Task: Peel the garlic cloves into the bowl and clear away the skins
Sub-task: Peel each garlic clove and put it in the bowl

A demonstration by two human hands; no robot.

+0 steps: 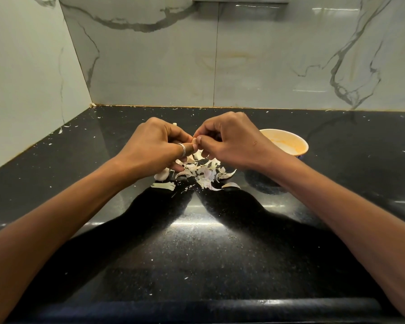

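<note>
Entry: one peeling station, all places given from the bowl.

1. Round orange bowl with a pale inside [281, 131]. It stands on the speckled black stone countertop [197, 242], just behind my right wrist, near enough for a short drop. The part of its inside that shows holds no cloves; the rest is hidden.

2. Small pale garlic clove [194, 140]. It is held in the air to the left of the bowl, and only its pinkish tip shows between my fingertips.

3. My left hand [154, 146], left of the bowl and beyond the clove. Its fingers curl in and clamp the clove to steady it. A plain silver ring [182, 149] sits on one finger.

4. My right hand [232, 141], between the clove and the bowl. Thumb and forefinger pinch together at the clove's tip, probably to pull skin off.

5. Heap of thin white and purplish garlic skins [201, 171], left of the bowl and right under both hands. I work over it so the peel lands in one place and sweeps up easily.

6. Plump white unpeeled clove [162, 175], at the far-left edge of the heap from the bowl, partly under my left hand. I judge it the next one to peel.

7. Stray skin flecks across the countertop, left of and behind the bowl.

Status, as I judge it: peeling is in progress and the skins are not yet cleared.
</note>
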